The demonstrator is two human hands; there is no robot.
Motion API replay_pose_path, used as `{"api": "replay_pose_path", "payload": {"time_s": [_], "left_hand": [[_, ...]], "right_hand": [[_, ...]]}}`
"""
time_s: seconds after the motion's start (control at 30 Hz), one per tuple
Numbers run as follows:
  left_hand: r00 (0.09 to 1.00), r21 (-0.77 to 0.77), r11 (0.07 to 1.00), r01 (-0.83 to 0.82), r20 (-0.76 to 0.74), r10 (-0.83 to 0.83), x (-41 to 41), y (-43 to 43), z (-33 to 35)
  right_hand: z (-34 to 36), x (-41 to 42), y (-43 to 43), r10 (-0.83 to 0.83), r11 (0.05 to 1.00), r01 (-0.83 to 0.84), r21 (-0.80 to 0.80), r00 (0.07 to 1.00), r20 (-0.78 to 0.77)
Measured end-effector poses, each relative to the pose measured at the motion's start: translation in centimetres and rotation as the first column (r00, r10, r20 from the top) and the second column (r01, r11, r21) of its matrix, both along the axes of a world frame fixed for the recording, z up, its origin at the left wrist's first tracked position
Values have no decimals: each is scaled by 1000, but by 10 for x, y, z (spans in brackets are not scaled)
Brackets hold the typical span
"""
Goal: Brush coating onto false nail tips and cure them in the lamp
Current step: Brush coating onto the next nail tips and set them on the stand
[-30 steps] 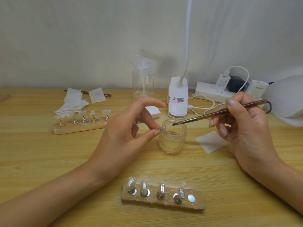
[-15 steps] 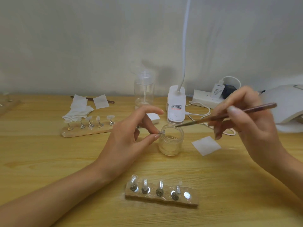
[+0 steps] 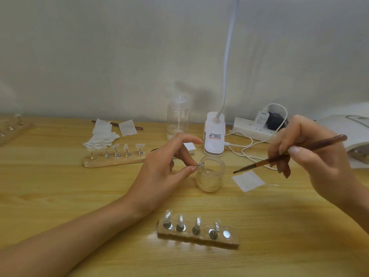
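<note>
Left hand [image 3: 159, 172] pinches likely nail tip [image 3: 200, 164], brush [image 3: 261, 162] apart

Jar [image 3: 210, 174] on the table [image 3: 60, 186], lamp base [image 3: 214, 136] behind it, wipe [image 3: 248, 180] at its right, nail stand [image 3: 197, 235] before it

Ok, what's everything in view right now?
jar: 1, clear, centre
brush: 1, brown, right of jar
nail tip: 1, clear, at jar rim
near holder: 1, wooden, front centre
far holder: 1, wooden, back left
wipes: several, white, back left; one right of jar
bottle: 1, clear, back centre
desk lamp: 1, white, behind jar
power strip: 1, white, back right
curing lamp: 1, white, right edge
left hand: pinches nail tip
right hand: holds brush
</note>
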State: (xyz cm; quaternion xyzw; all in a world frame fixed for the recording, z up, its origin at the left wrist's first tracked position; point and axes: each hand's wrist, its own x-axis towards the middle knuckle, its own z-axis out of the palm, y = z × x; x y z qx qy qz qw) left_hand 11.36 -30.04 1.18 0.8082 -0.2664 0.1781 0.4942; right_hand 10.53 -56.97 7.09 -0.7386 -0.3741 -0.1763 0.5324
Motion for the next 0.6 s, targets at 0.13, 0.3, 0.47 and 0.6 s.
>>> {"api": "replay_pose_path", "payload": {"time_s": [0.13,0.3,0.47,0.6], "left_hand": [[1000,-15,1000,3,-15,-4,1,-1,1],[997,-93,995,40,-57,-45,3,-1,-2],[982,-249,962,110,-122,-144,7,1,-4],[957,-369,912,178,-151,-248,7,3,-2]], "right_hand": [[-4,-11,-19,-83,994,85,-72,996,24],[-34,-31,-45,-122,589,445,-675,874,470],[-54,-53,-58,-7,301,507,-808,848,530],[-60,-54,-66,10,236,484,-843,866,500]]}}
